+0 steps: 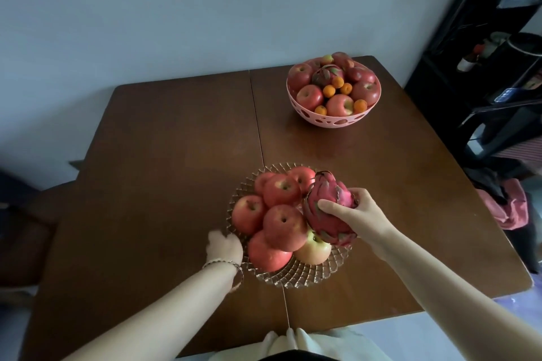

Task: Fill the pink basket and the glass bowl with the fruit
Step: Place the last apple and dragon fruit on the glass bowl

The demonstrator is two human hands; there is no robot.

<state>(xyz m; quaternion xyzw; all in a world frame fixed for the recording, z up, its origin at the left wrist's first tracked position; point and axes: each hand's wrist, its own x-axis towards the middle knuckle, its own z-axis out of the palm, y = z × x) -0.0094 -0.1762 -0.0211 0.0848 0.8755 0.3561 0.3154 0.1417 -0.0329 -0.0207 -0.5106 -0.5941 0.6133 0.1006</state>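
The glass bowl (305, 277) stands near the table's front edge, piled with several red apples (284, 227). My right hand (356, 214) grips a pink dragon fruit (328, 208) at the bowl's right side, resting against the apples. My left hand (224, 246) is at the bowl's left rim, blurred, fingers curled at the glass edge. The pink basket (334, 120) sits at the far right of the table, heaped with apples, small oranges and another dragon fruit (327, 73).
The brown wooden table (164, 155) has a seam down its middle. A black rack (498, 82) with bottles and clutter stands to the right. A dark seat (23, 228) is at the left. A pale wall lies behind.
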